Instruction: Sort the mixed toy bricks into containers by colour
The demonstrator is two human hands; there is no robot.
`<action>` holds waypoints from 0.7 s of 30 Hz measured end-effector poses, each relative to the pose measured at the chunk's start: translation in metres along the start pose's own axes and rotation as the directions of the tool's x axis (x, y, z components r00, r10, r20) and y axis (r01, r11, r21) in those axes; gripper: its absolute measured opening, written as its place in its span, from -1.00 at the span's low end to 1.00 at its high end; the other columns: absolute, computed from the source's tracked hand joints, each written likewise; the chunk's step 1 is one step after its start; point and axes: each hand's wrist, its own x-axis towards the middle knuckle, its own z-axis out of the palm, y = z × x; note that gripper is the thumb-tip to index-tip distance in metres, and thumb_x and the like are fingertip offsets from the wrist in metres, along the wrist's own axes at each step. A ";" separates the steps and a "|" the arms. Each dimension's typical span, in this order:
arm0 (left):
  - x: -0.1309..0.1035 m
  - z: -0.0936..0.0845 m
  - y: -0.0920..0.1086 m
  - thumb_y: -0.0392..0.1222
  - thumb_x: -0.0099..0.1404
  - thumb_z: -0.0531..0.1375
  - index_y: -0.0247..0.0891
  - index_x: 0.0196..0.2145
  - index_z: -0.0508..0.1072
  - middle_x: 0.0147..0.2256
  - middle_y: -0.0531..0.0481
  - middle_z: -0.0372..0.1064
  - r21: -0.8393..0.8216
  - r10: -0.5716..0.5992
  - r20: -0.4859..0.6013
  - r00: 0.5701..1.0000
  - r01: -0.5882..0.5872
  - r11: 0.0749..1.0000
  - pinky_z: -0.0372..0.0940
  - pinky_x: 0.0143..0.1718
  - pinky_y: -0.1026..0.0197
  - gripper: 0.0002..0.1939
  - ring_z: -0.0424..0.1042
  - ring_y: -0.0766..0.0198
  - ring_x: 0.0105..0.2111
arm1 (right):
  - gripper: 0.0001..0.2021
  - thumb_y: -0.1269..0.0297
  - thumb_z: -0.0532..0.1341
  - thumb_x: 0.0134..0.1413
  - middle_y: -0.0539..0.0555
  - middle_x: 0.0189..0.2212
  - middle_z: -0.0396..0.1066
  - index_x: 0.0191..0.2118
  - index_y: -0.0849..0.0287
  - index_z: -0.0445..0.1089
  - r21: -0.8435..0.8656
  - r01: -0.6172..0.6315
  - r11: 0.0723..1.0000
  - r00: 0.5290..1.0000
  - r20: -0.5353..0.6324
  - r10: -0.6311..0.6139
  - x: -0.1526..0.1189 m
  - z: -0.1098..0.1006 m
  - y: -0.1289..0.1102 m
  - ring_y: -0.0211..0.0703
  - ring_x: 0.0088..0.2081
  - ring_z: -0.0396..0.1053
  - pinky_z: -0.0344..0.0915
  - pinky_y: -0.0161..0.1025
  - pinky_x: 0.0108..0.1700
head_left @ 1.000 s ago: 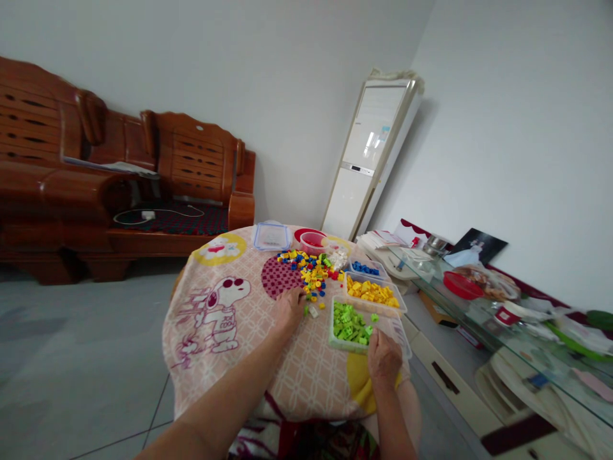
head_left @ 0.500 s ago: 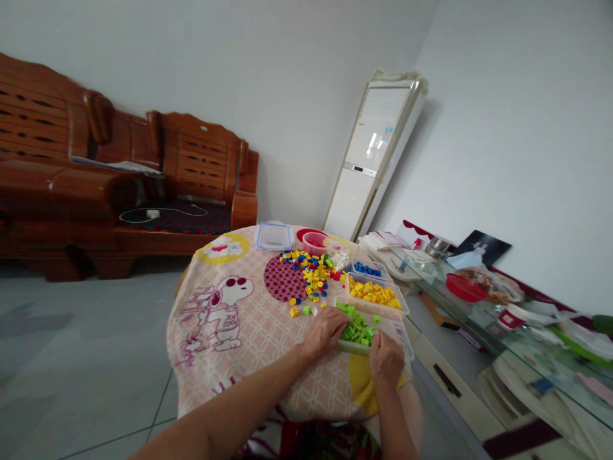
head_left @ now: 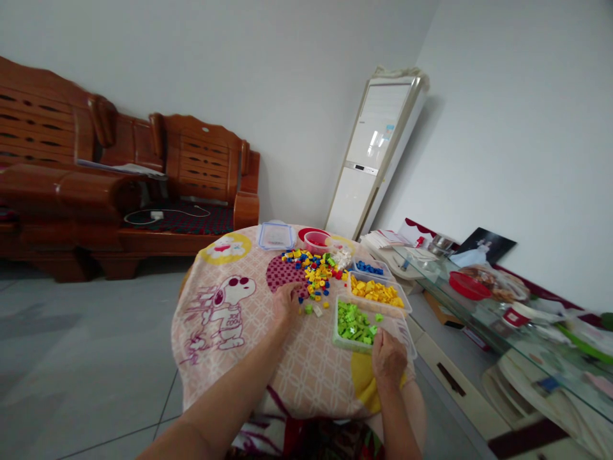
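My left hand (head_left: 286, 305) is over the cloth at the near left edge of a mixed pile of small bricks (head_left: 318, 275); its fingers are bent, and whether they pinch a piece is too small to tell. My right hand (head_left: 389, 359) is closed at the near right side of a clear box (head_left: 339, 342) of green bricks (head_left: 353, 322); anything inside its fingers is hidden. Behind that box stands a box of yellow bricks (head_left: 376, 291), then one of blue bricks (head_left: 368, 268). White bricks (head_left: 341, 258) lie beside the pile.
A pink bowl (head_left: 317, 241) and a clear lidded container (head_left: 276, 236) stand at the far side of the round table (head_left: 258, 364). To the right is a glass-topped cabinet (head_left: 479, 326) with a red bowl (head_left: 467, 286). A wooden sofa (head_left: 201, 160) stands at the left.
My left hand has left the green box and moved left to the edge of the mixed pile. My right hand has stayed beside the green box.
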 end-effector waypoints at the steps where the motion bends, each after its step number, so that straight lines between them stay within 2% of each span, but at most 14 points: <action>1: 0.000 -0.001 0.001 -0.42 0.22 0.04 -0.26 -0.28 0.53 -0.24 -0.15 0.52 0.005 0.000 0.014 1.000 0.000 1.000 0.31 -0.03 -0.04 -0.72 0.45 0.09 -0.18 | -0.56 0.26 -0.09 0.36 0.15 -0.55 0.44 -0.43 0.22 0.43 0.003 0.000 1.000 1.000 -0.001 0.000 0.000 0.000 0.000 -0.15 -0.50 0.32 0.08 -0.19 -0.32; 6: -0.006 0.001 0.007 -0.40 0.10 0.14 -0.28 -0.40 0.53 -0.31 -0.10 0.53 0.027 0.077 0.152 0.985 -0.082 0.996 0.28 0.00 -0.02 -0.82 0.45 0.08 -0.19 | -0.57 0.26 -0.07 0.36 0.14 -0.57 0.43 -0.45 0.23 0.43 0.024 -0.006 1.000 1.000 0.003 0.006 -0.001 0.003 0.001 -0.17 -0.51 0.32 0.07 -0.20 -0.32; 8: -0.005 0.003 0.005 -0.44 0.10 0.10 -0.28 -0.38 0.53 -0.30 -0.12 0.53 0.022 0.036 0.142 0.989 -0.040 0.999 0.29 0.00 -0.01 -0.77 0.45 0.10 -0.19 | -0.58 0.26 -0.06 0.35 0.13 -0.56 0.44 -0.42 0.23 0.44 0.027 -0.012 1.000 1.000 0.007 0.011 -0.001 0.004 0.002 -0.16 -0.50 0.32 0.07 -0.20 -0.31; 11: -0.001 0.003 -0.002 -0.46 0.14 0.05 -0.26 -0.30 0.52 -0.24 -0.14 0.53 0.010 -0.092 0.061 0.994 0.092 0.996 0.31 -0.01 -0.01 -0.70 0.44 0.13 -0.18 | -0.59 0.26 -0.06 0.35 0.13 -0.55 0.45 -0.40 0.24 0.44 0.022 -0.009 1.000 1.000 0.006 0.009 -0.002 0.005 0.003 -0.17 -0.50 0.33 0.06 -0.20 -0.30; 13: 0.002 0.002 -0.007 -0.44 0.17 0.05 -0.27 -0.24 0.50 -0.20 -0.17 0.51 0.011 -0.137 0.028 0.990 0.136 0.991 0.30 0.01 -0.01 -0.71 0.43 0.13 -0.15 | -0.58 0.26 -0.07 0.36 0.13 -0.54 0.45 -0.40 0.24 0.44 0.022 -0.006 1.000 1.000 0.007 0.006 -0.002 0.005 0.003 -0.17 -0.50 0.32 0.06 -0.20 -0.30; 15: 0.003 0.000 -0.010 -0.42 0.20 0.05 -0.29 -0.23 0.50 -0.20 -0.18 0.50 0.010 -0.154 0.036 0.987 0.154 0.988 0.31 0.00 0.03 -0.73 0.43 0.14 -0.15 | -0.57 0.25 -0.08 0.36 0.13 -0.54 0.45 -0.40 0.24 0.45 0.024 -0.005 1.000 1.000 0.007 0.005 -0.002 0.004 0.002 -0.18 -0.50 0.32 0.06 -0.20 -0.30; 18: 0.004 -0.001 -0.011 -0.41 0.20 0.03 -0.31 -0.26 0.52 -0.26 -0.14 0.51 0.008 -0.184 0.077 0.980 0.184 0.983 0.34 -0.12 0.14 -0.72 0.46 0.19 -0.24 | -0.56 0.24 -0.09 0.36 0.13 -0.54 0.45 -0.40 0.24 0.45 0.024 -0.007 1.000 1.000 0.008 0.006 -0.002 0.003 0.002 -0.18 -0.50 0.30 0.06 -0.20 -0.30; 21: 0.003 0.000 -0.010 -0.40 0.17 0.06 -0.33 -0.31 0.53 -0.32 -0.11 0.51 0.016 -0.162 0.126 0.979 0.161 0.987 0.34 -0.21 0.19 -0.75 0.47 0.23 -0.31 | -0.56 0.23 -0.09 0.36 0.13 -0.55 0.44 -0.42 0.23 0.44 0.034 -0.005 0.999 1.000 -0.001 0.005 -0.002 0.003 0.002 -0.17 -0.50 0.30 0.07 -0.20 -0.30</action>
